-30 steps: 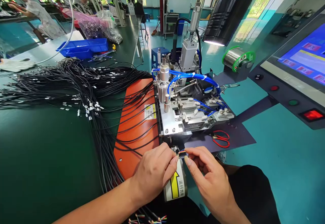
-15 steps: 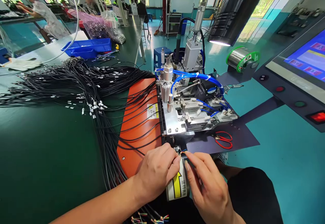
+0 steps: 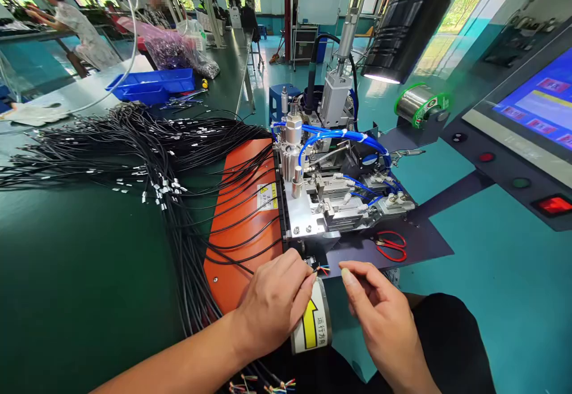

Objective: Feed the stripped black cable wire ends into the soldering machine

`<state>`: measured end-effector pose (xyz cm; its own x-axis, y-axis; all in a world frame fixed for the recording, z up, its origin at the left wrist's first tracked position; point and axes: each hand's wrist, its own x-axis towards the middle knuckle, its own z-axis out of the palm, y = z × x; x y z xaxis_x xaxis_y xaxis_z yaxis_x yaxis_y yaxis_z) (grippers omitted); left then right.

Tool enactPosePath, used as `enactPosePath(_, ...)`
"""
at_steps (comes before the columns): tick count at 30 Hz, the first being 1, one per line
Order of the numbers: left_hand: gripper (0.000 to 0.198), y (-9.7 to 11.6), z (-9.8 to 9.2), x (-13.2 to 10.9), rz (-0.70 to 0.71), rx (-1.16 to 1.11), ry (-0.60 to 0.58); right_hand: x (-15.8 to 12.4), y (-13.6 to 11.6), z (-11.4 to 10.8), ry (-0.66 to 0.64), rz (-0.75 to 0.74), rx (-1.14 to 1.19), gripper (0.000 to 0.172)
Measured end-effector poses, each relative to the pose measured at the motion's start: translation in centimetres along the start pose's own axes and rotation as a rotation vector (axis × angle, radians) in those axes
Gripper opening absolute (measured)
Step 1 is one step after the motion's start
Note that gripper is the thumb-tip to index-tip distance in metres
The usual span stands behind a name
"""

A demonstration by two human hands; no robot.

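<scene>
My left hand [image 3: 272, 304] pinches the end of a thin black cable [image 3: 318, 270] whose coloured wire tips fan out at the front edge of a small metal machine [image 3: 330, 203]. My right hand [image 3: 379, 316] hovers just right of those tips, fingers loosely curled, thumb and forefinger near each other with nothing seen between them. Below the hands sits a white cylinder with a yellow arrow label [image 3: 310, 325]. Several black cables cross an orange plate [image 3: 243, 215] towards the machine.
A big bundle of black cables [image 3: 111, 149] covers the green bench at left. Red-handled scissors [image 3: 389, 245] lie on a dark mat right of the machine. A solder spool [image 3: 420, 105], lamp [image 3: 402, 30], control panel with screen [image 3: 531, 120] and blue tray [image 3: 149, 84] stand around. People work at back left.
My right hand has let go of the wire tips and drawn back a little to the right. The left hand stays pinched on the cable end.
</scene>
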<state>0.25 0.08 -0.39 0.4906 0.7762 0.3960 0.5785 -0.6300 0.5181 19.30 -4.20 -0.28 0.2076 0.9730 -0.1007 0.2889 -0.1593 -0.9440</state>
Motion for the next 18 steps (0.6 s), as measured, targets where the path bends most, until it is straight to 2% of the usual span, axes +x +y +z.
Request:
enactPosePath(2,0.020,0.0,-0.1,0.0,0.008,-0.014,-0.005,0.4,-0.2,0.1,-0.101,0.133,0.134,0.035)
enactPosePath(5,0.021,0.1,-0.2,0.0,0.004,-0.024,-0.022,0.8,-0.3,0.4,-0.198,0.210,0.288,0.039)
enactPosePath(12,0.023,0.0,0.0,-0.1,-0.007,-0.019,-0.039,1.2,-0.7,0.8,-0.290,0.240,0.380,0.036)
enactPosePath(18,0.023,-0.1,0.2,-0.1,-0.021,-0.001,-0.045,1.5,-0.8,0.8,-0.294,0.222,0.358,0.038)
